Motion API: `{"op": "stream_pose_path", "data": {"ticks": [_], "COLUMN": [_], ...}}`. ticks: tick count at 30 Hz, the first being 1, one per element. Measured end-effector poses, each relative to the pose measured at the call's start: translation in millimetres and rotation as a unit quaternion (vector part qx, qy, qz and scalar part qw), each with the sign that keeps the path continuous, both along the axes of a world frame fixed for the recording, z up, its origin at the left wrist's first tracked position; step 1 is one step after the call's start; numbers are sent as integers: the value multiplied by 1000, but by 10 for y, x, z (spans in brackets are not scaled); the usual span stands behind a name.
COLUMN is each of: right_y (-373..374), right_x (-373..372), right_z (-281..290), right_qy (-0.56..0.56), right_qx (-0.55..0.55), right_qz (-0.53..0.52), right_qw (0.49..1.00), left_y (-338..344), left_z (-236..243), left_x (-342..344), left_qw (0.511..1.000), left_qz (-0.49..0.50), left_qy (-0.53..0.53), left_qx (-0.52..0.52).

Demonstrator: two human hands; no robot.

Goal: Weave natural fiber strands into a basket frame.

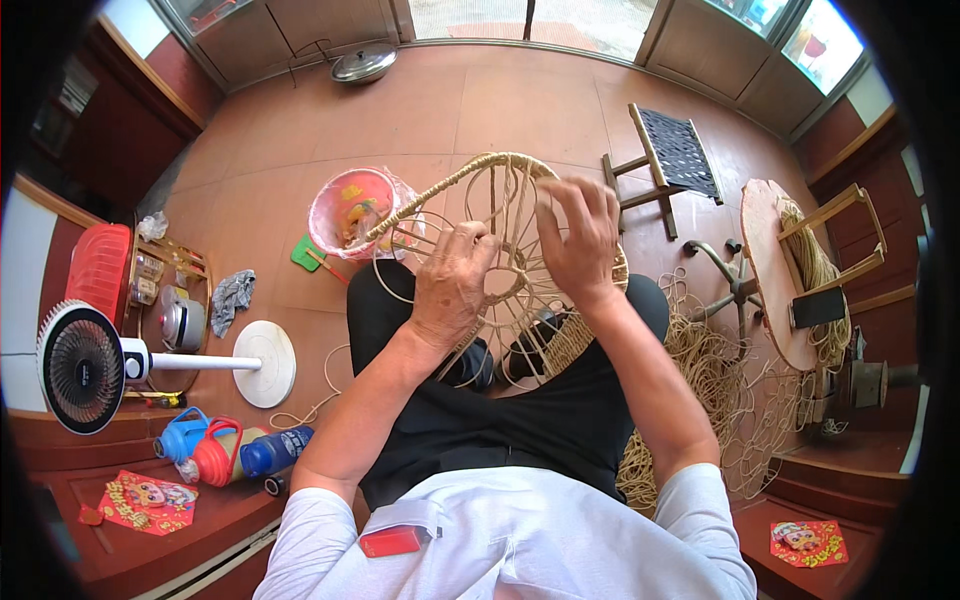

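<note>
A rounded open frame (505,160) of wire rods, its far rim wrapped in tan cord, stands between my knees. Cord strands run from the rim to a small ring near its middle, and woven cord (568,347) covers part of its lower right side. My left hand (450,285) is closed at the middle of the frame, thumb and forefinger pinching a strand of cord. Over the right part of the frame is my right hand (583,235), fingers bent and apart, with nothing visible in them. Its palm side is hidden.
A heap of loose cord (690,370) lies by my right leg. Beyond are a low stool (680,150) and a round board (765,250) bearing more cord. To the left are a pink lined basin (330,235), a white fan (85,365) and several bottles (270,452).
</note>
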State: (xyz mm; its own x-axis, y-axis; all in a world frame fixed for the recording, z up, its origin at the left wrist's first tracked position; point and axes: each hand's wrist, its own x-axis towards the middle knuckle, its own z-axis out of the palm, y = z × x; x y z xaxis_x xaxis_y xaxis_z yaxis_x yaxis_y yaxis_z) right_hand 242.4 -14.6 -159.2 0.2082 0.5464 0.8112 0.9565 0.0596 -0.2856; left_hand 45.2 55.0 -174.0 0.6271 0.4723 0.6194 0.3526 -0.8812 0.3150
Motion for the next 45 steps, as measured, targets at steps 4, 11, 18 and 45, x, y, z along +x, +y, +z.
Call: {"op": "stream_pose_path", "data": {"ticks": [4,11,18,45], "right_y": [-560,-828,-589,-1919], "right_x": [-456,-1003,-1065,-1559], "right_z": [-268,-410,-526,-561], "right_qy": [190,707,914,434], "right_qx": [-68,-205,-12,-401], "right_qz": [113,216,315,222], "right_qw": [973,642,254,776], "left_y": [-26,-140,-169,-598], "left_z": [18,18,28,8], "left_x": [-72,-39,-33,-263], "left_qw": [999,999,996,956], "left_qz": [-28,-4,-3,24], "left_qy": [30,42,38,15], "left_qx": [34,-13,-75,-293]}}
